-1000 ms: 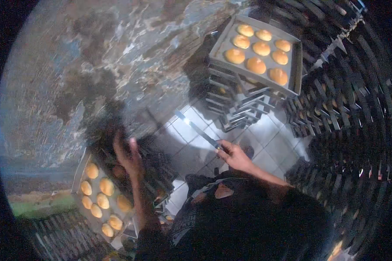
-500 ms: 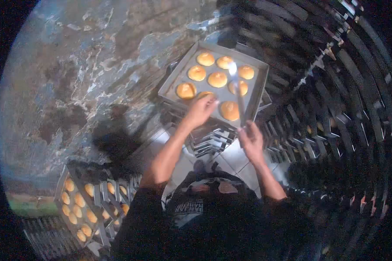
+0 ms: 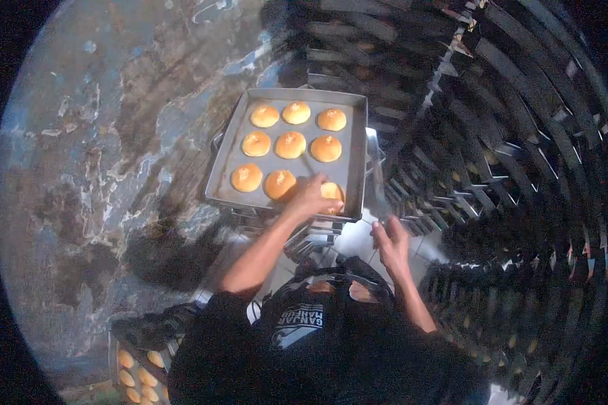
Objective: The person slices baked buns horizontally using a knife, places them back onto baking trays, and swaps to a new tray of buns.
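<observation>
A square metal baking tray [image 3: 221, 169] holds three rows of golden round buns [image 3: 290, 145] with pale topping. At the tray's near right corner, my left hand [image 3: 307, 198] reaches over a bun [image 3: 332, 192], thumb and fingers closed around its sides. The bun still sits on the tray surface, partly covered by the hand. My right hand [image 3: 393, 241] is held just off the tray's near right corner, fingers curled together. The long thin blade-like tool it held a moment earlier cannot be made out clearly now.
Beneath the tray is a metal stand [image 3: 317, 237]. Tall dark racking [image 3: 520, 145] curves along the right side. A worn, stained wall or surface [image 3: 108, 148] fills the left. More buns [image 3: 130, 378] lie on a tray at lower left. Pale floor tiles [image 3: 355, 236] show below.
The view has turned, so the tray appears straighter and further left. My left hand has gone from one near-row bun to the corner bun. My right hand's blade no longer crosses the tray.
</observation>
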### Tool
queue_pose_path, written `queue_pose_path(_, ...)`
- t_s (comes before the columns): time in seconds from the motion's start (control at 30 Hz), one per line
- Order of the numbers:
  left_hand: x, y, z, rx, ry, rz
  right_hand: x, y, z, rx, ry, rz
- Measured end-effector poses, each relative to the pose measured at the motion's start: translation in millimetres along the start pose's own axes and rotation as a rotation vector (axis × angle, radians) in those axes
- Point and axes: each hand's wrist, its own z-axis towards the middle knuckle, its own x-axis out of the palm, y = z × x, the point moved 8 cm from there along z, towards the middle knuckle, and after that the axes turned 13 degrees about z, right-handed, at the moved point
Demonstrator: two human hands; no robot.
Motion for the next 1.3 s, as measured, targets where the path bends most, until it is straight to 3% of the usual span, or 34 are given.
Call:
queue_pose_path(0.07, 2, -4, -7, -0.166, 0.161, -0.067, 12, 10, 18, 0.031, 0.061, -0.01)
queue_pose_path(0.13, 1, 7, -1, -0.137, 0.054, -0.069, 25, 14, 38, 0.063, 0.135, -0.027)
queue_pose_path(0.2, -5, 26, 9, -0.299, -0.052, -0.832, 39, 36, 63, -0.192, 0.164, -0.231)
queue_pose_path(0.23, -10, 28, 12, -0.254, -0.118, -1.163, 45, 41, 73, -0.197, 0.182, -0.222)
queue_pose_path(0.27, -10, 32, 13, -0.259, -0.139, -1.154, 53, 53, 81, -0.272, 0.211, -0.196)
queue_pose_path(0.33, -27, 27, 13, -0.2, -0.309, -1.638, 62, 68, 91, -0.356, 0.267, -0.151)
queue_pose_path(0.6, -46, 21, 0, -0.203, -0.657, -1.682, 76, 78, 86, -0.3, 0.522, -0.257)
queue_pose_path(0.63, -49, 16, -2, -0.2, -0.671, -1.663, 73, 79, 86, -0.371, 0.521, -0.268)
queue_pose_path(0.87, -52, 11, 2, -0.195, -0.661, -1.653, 46, 84, 71, -0.517, 0.464, -0.291)
queue_pose_path(1.13, -31, 11, 21, -0.113, -0.475, -1.575, 65, 96, 80, -0.461, 0.392, -0.341)
queue_pose_path(1.2, -36, 21, 21, -0.177, -0.469, -1.599, 67, 94, 78, -0.455, 0.386, -0.353)
queue_pose_path(1.3, -57, 34, 12, -0.247, -0.519, -1.627, 60, 91, 59, -0.612, 0.378, -0.388)
